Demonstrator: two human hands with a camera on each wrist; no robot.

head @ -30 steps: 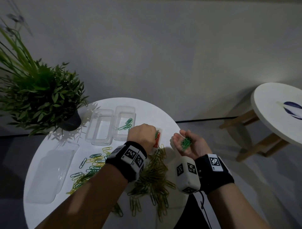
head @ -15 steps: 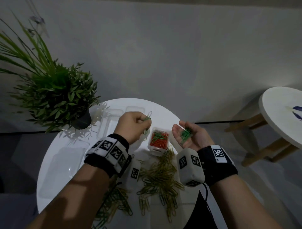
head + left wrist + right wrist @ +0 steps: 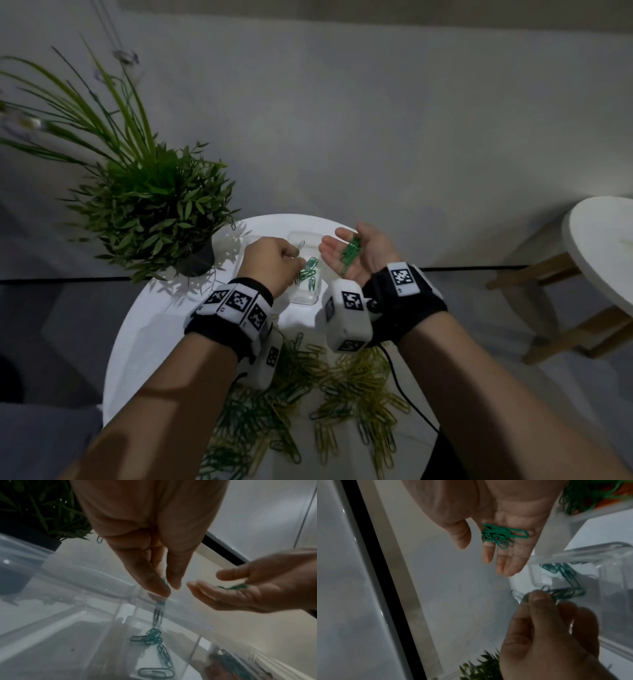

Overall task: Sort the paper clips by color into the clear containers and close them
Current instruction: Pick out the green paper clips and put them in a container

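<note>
My left hand hovers over a clear container that holds several green paper clips. Its thumb and fingers pinch a few green clips that hang blurred just above the container. My right hand lies palm up just right of it, fingers straight, with a small heap of green clips resting on the palm. A second clear container with red and green clips stands nearer to me, hidden in the head view behind the right wrist camera.
Loose yellow clips and green clips cover the near part of the round white table. A potted plant stands at the table's back left. Another clear container sits left of the green one. A white stool is at the right.
My left hand has moved from the red-clip container to the far container, still pinching green clips. My right hand, palm up with its clips, followed forward beside it.
</note>
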